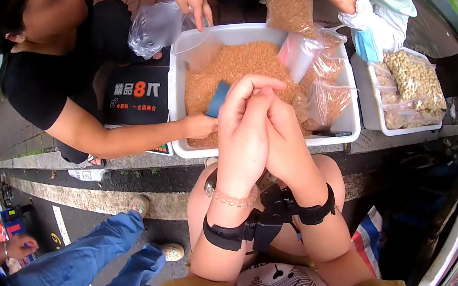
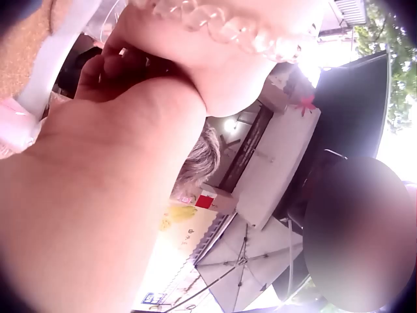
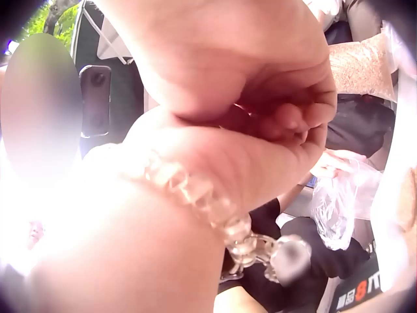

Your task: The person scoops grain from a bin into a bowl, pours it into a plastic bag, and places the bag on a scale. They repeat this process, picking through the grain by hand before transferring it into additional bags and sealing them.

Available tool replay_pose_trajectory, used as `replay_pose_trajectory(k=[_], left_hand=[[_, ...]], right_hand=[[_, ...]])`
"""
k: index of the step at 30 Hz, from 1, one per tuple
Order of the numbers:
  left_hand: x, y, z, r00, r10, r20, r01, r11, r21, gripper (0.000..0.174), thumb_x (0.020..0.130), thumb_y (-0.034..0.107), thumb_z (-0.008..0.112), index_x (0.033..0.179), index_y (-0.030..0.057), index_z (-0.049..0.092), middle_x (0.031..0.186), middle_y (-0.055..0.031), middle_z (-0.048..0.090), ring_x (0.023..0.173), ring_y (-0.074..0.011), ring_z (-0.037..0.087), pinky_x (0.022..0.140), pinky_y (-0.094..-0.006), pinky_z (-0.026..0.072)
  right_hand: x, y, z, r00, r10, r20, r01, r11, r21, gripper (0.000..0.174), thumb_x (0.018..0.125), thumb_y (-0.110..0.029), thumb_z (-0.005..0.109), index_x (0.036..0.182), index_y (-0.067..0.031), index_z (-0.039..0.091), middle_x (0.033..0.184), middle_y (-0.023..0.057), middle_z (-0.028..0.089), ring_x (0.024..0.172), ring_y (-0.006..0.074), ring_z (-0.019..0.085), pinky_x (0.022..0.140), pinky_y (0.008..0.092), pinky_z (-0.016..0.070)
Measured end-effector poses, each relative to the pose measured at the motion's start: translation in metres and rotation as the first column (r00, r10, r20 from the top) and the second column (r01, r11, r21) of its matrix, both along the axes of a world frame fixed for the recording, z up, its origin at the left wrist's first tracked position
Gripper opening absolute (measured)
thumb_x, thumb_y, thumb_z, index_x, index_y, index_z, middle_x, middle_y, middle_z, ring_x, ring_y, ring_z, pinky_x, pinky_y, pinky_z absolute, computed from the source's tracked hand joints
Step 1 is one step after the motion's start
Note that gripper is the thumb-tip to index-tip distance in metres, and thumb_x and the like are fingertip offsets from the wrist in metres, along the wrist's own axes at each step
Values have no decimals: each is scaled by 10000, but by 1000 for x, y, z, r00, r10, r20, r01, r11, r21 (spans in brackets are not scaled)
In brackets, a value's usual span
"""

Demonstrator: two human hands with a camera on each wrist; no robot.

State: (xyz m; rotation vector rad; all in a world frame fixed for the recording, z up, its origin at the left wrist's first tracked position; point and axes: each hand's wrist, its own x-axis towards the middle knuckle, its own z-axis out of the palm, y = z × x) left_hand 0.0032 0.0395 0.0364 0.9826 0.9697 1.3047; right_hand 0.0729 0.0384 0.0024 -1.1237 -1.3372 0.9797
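Above the white tub [image 1: 173, 92], my left hand [image 1: 241, 132] and right hand [image 1: 284, 138] are clasped together, fingers bent over one another. A beaded bracelet [image 1: 236, 199] circles the left wrist. The left wrist view shows my left hand [image 2: 225, 72] pressed against the right hand [image 2: 137, 114]. Both palms also meet in the right wrist view, the right hand [image 3: 234, 52] above and the left hand [image 3: 254, 163] below, with curled fingertips between them. No object shows in the clasp, though its inside is partly hidden. Brown grain [image 1: 246, 58] fills much of the tub beyond.
At left, a person's hand [image 1: 200, 126] holds a blue scoop [image 1: 217, 99]. Another hand [image 1: 191, 1] is beside a clear bag [image 1: 157, 30]. A filled bag [image 1: 288, 3] hangs over the tub. Bagged nuts [image 1: 414, 76] lie in a second tub [image 1: 372, 100]. A black box [image 1: 135, 97] stands left.
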Motion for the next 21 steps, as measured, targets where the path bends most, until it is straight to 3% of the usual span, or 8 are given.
replay_pose_trajectory(k=[4, 6, 7, 9, 11, 15, 17, 21], left_hand=[[5, 1, -3, 995, -69, 79, 70, 998, -9, 190, 904, 127, 419, 921, 3, 562, 846, -17, 553, 782, -52, 478, 726, -190, 385], [17, 3, -11, 1000, 18, 13, -18, 998, 65, 176, 908, 184, 505, 868, 16, 540, 776, -6, 474, 724, -68, 421, 659, -198, 355], [18, 5, -14, 997, -48, -64, 54, 994, 100, 219, 949, 218, 439, 959, 26, 544, 791, 11, 529, 763, -34, 466, 684, -165, 378], [23, 3, -15, 996, -85, -38, 86, 996, 32, 214, 952, 225, 433, 964, 36, 533, 812, 17, 521, 764, -29, 457, 674, -163, 377], [33, 4, -23, 994, 5, -105, 13, 986, 164, 210, 955, 228, 428, 958, 40, 520, 833, 15, 515, 768, -27, 451, 671, -165, 377], [34, 4, -23, 999, 18, -48, -11, 991, 130, 226, 956, 239, 407, 931, 39, 510, 804, 19, 480, 759, -37, 431, 692, -175, 370], [31, 3, -17, 999, 37, -23, -34, 993, 116, 232, 952, 240, 393, 926, 41, 509, 799, 16, 474, 756, -43, 428, 698, -179, 366], [25, -2, -8, 997, 32, 69, -35, 999, 37, 242, 936, 238, 364, 915, 46, 510, 807, 2, 467, 758, -59, 425, 704, -191, 356]], right_hand=[[2, 1, -3, 998, -57, -26, 57, 998, -4, 222, 883, -161, 458, 764, 24, 491, 638, 178, 542, 599, 305, 548, 529, 361, 401], [7, 2, -2, 997, -73, -37, 73, 997, -7, 227, 884, -162, 458, 752, 21, 490, 627, 162, 538, 589, 279, 542, 523, 350, 396], [9, 2, -1, 995, -86, -41, 86, 996, -6, 231, 884, -162, 458, 747, 20, 490, 621, 155, 537, 584, 267, 539, 520, 345, 394], [16, 3, 0, 992, -119, -42, 118, 993, -6, 237, 885, -163, 458, 735, 17, 489, 610, 139, 533, 574, 241, 532, 513, 334, 389], [22, 4, 1, 988, -149, -33, 149, 989, 3, 244, 886, -164, 457, 723, 15, 488, 599, 124, 529, 563, 215, 526, 507, 323, 384], [24, 7, -3, 987, -158, 4, 158, 987, 23, 256, 888, -166, 457, 705, 11, 487, 583, 101, 523, 548, 176, 517, 497, 307, 377], [20, 9, -9, 875, -67, -479, -20, 985, -173, 310, 897, -175, 446, 634, -13, 476, 583, -17, 464, 559, 45, 407, 472, 235, 316], [12, 5, -4, 891, -70, -449, 5, 989, -145, 343, 907, -183, 426, 613, -16, 476, 597, -48, 452, 551, 29, 383, 470, 217, 290]])
